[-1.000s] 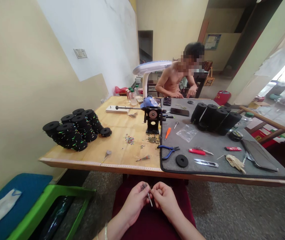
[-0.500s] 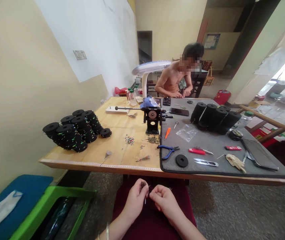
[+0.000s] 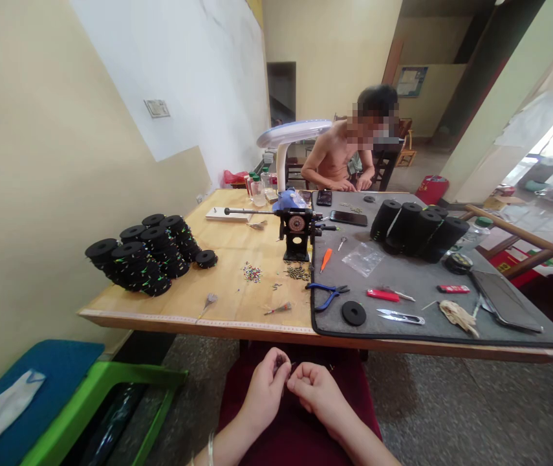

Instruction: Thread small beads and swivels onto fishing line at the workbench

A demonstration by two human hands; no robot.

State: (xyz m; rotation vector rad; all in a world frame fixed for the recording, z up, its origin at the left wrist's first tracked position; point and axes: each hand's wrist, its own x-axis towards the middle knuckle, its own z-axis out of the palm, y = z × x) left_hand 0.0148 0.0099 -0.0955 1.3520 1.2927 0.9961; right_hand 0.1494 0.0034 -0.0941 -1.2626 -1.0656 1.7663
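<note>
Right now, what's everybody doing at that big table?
Beside the wooden table, one person's left hand pinches a small dark thing, mostly hidden. The right hand is close beside it; I can't tell if it holds anything. Across the table, another person leans forward. Blue pliers lie on the gray mat.

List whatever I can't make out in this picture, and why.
All in the head view:
Small item held in the left hand: mostly hidden by that hand's fingers.
Right hand: anything pinched there is hidden or too small.
Coil winder: dial markings too small.
White glove: cut off by the left edge.
</note>
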